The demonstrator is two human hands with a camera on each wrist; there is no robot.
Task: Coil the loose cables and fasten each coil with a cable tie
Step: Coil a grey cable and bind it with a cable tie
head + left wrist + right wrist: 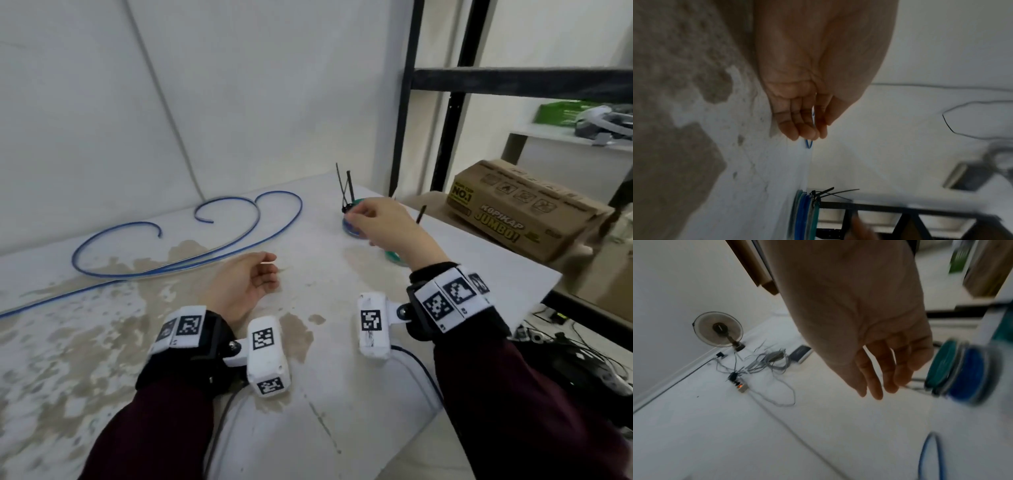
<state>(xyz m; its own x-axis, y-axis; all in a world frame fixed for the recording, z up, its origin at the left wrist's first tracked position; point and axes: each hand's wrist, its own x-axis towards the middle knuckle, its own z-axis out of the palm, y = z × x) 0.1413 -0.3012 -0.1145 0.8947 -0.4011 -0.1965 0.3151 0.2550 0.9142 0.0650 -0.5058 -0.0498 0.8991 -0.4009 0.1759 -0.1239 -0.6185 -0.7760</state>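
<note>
Table (335, 342), white with brown worn patches, against a pale wall. Loose blue cable (178, 260) lying uncoiled in wide loops on the far left of the tabletop. Stacked blue and teal coils (352, 226), bound with black cable ties (346, 192) standing upward, on the far right of the tabletop. Left hand (245, 284) resting side-down on the table near the loose cable, fingers loosely curled, holding nothing. Right hand (383, 222) raised over the bound coils, fingers relaxed and slightly spread; contact with the coils unclear. Cardboard box (520, 209) on a shelf beyond the table.
</note>
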